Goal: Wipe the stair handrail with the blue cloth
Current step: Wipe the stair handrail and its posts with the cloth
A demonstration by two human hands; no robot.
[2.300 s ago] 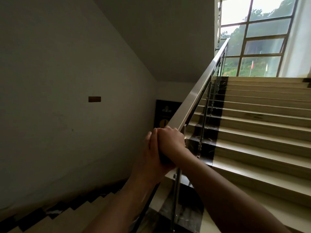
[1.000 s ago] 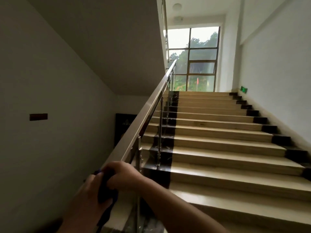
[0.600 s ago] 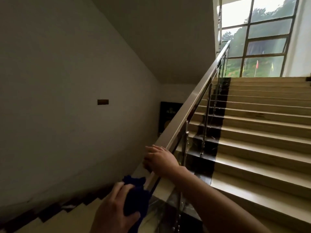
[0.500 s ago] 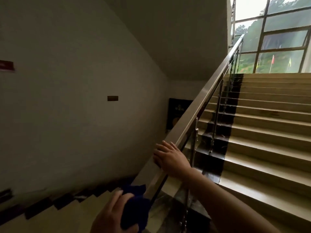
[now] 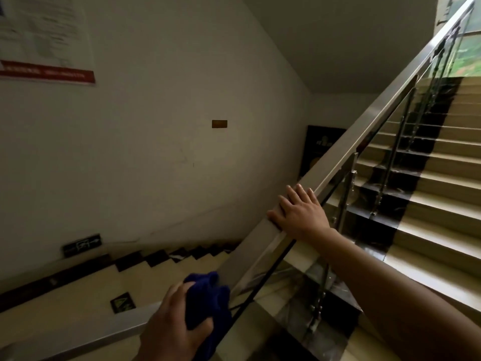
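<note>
Left hand [image 5: 171, 332], bottom centre of frame: fingers curled around a bunched blue cloth [image 5: 208, 300], firm hold. Cloth sits low in the frame, pressed against the lower end of the handrail [image 5: 346, 144], right where the rail bends at the landing. Can't tell how much cloth is actually on the metal.

Right hand [image 5: 299, 212], centre-right: palm down, fingers spread flat on top of the rail, thumb hanging over the left edge. Nothing held, just lying on it. Forearm comes in from the lower right corner.

Rail is flat brushed metal, running diagonally from bottom centre to the upper right corner. Glass panels and metal posts [image 5: 348, 188] under it, right of the right hand.

Lower left: descending steps [image 5: 145, 280], beige with dark trim, a small dark sticker on one tread. Exit sign [image 5: 82, 244] low on the wall above them.

Right side: ascending steps [image 5: 442, 204], beige, dark strip along the rail side.

Farther: small brown plate [image 5: 219, 124] mid-wall, poster with red band [image 5: 46, 48] in the upper left, dark board [image 5: 320, 147] behind the rail, a sliver of window with greenery at the upper right.
</note>
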